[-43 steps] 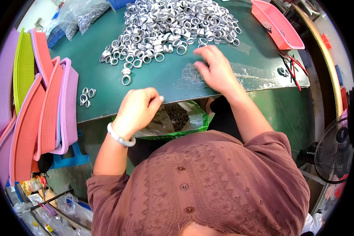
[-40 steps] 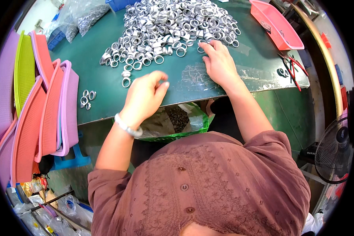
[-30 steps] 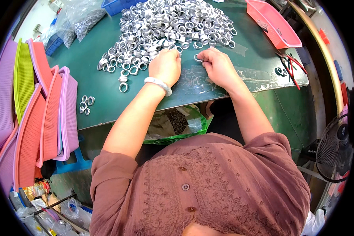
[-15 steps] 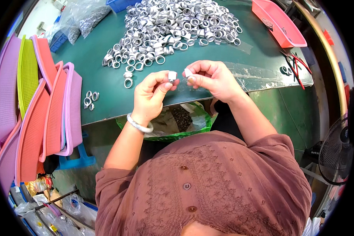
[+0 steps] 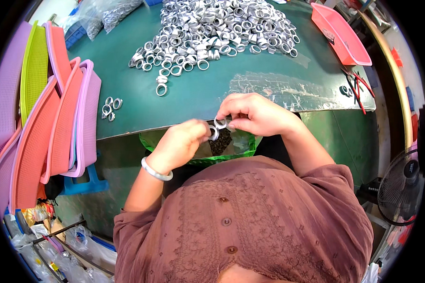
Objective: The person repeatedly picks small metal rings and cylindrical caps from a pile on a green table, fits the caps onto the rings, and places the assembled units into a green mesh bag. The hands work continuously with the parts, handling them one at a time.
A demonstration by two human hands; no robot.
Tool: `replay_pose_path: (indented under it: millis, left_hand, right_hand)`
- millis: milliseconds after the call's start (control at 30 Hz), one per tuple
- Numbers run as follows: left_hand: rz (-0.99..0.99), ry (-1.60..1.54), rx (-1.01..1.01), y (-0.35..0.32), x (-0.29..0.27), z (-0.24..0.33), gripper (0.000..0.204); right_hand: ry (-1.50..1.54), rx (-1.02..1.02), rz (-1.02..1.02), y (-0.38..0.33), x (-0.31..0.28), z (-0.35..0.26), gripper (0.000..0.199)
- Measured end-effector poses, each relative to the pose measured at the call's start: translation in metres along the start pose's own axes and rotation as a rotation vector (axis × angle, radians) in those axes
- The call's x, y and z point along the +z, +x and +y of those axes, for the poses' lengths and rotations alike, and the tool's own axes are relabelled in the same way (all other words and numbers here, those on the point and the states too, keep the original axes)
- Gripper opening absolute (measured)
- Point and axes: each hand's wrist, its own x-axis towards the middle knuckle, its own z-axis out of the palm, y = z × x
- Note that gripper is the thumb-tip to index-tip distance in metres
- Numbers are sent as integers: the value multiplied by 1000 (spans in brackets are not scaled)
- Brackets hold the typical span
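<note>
Two small metal rings (image 5: 218,127) are pinched between the fingers of left hand (image 5: 182,141) and right hand (image 5: 255,113), near the counter (image 5: 198,96) edge.

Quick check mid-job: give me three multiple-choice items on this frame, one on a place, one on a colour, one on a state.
1. Where is the big ring pile?
A. far side of the table
B. in the pink tray
C. on the floor

2. What colour is the table?
A. red
B. green
C. white

3. What are the hands doing?
A. resting flat on the table
B. each holding a ring over the bag
C. lifting the tray

Answers:
1. A, the pile lies at the table's far side.
2. B, its bare top is green.
3. B, the left hand and right hand pinch rings above the green bag.
</note>
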Motion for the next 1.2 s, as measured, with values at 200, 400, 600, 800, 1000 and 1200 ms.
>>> replay_pose_path:
  millis: [200, 400, 600, 800, 1000, 1200]
  left_hand:
    - [8, 253, -28, -2, -3, -9, 6]
    - [563, 293, -199, 49, -19, -11, 16]
    - [607, 737, -246, 92, -26, -37, 20]
    - [647, 697, 13, 91, -23, -37, 13]
    - [580, -15, 47, 69, -13, -32, 17]
    - [592, -262, 123, 47, 1, -27, 30]
  right_hand:
    - [-385, -48, 349, 46, -10, 22, 27]
    - [-678, 130, 395, 80, 0, 32, 20]
    - [-580, 67, 367, 68, -4, 30, 15]
    - [-211, 52, 386, 53, -14, 34, 8]
    - [435, 58, 375, 37, -1, 29, 2]
    - [473, -18, 336, 30, 3, 18, 4]
